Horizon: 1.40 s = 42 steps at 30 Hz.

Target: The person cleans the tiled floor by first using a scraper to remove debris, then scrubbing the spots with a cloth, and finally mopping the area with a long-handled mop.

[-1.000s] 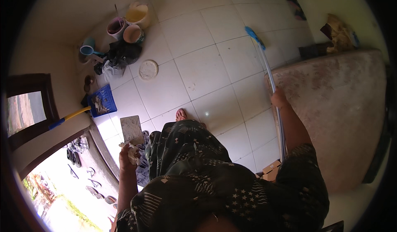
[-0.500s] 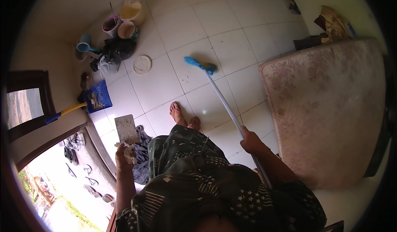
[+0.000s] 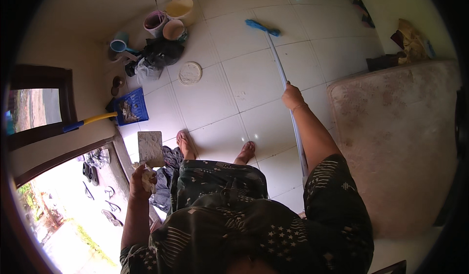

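Observation:
My right hand (image 3: 293, 97) grips the pale blue pole of a broom (image 3: 277, 54), its arm stretched forward. The broom's blue head (image 3: 263, 27) rests on the white tiles at the far middle. At the left, my left hand (image 3: 143, 180) is closed around a crumpled whitish wad (image 3: 148, 181), whose material I cannot make out. Directly beyond those fingers appears a flat grey rectangular plate (image 3: 150, 149) smeared with white; whether it is fixed to what I hold is hidden. Dark crumpled cloth (image 3: 161, 183) lies beside this hand.
A blue basket-like scoop (image 3: 132, 107) with debris and a yellow-and-blue handle (image 3: 93, 120) stands by the doorway. Buckets (image 3: 174, 29), a black bag (image 3: 163, 52) and a round white lid (image 3: 189, 73) lie far left. A stained mattress (image 3: 395, 147) fills the right side.
My right hand has pushed the broom forward, its head now farther away. My feet have moved apart. The left hand keeps its hold, and the view has shifted slightly.

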### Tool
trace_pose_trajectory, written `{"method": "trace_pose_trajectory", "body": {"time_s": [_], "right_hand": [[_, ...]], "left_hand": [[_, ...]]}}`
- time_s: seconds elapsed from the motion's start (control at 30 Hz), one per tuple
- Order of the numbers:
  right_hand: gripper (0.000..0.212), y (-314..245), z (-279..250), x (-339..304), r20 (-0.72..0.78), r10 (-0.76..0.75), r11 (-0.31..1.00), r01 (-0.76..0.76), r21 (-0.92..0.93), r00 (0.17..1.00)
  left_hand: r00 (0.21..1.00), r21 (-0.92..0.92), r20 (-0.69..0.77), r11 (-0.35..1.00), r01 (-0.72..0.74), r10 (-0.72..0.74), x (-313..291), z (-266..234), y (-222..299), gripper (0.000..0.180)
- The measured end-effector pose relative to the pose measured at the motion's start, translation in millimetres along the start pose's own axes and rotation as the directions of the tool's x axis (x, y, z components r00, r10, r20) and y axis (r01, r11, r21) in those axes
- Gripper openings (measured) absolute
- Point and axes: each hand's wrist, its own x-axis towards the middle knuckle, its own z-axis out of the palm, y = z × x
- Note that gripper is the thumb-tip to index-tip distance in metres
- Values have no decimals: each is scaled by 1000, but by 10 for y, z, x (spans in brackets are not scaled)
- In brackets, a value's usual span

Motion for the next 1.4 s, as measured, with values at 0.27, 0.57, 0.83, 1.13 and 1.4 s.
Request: {"method": "trace_pose_trajectory", "body": {"time_s": [0.27, 0.57, 0.83, 1.13, 1.4], "right_hand": [[49, -1303, 551, -579, 137, -88, 908, 136, -396, 987], [54, -1185, -186, -2731, 368, 8, 735, 244, -632, 930], [61, -1832, -37, -3652, 362, 128, 785, 128, -605, 923], [57, -2227, 694, -3208, 299, 65, 899, 74, -432, 952], [60, -2263, 938, -2748, 115, -10, 947, 46, -317, 993]], "left_hand": [[997, 4, -52, 999, -49, 49, 163, -914, 992, 21], [995, -93, 33, 992, -89, 93, 496, -1343, 1730, 21], [975, -210, 223, 976, 58, -10, 848, -1476, 1667, 22], [978, -218, 193, 975, -36, 79, 710, -1608, 1883, 19], [989, -169, 139, 985, -24, 48, 734, -1319, 1890, 20]]}}
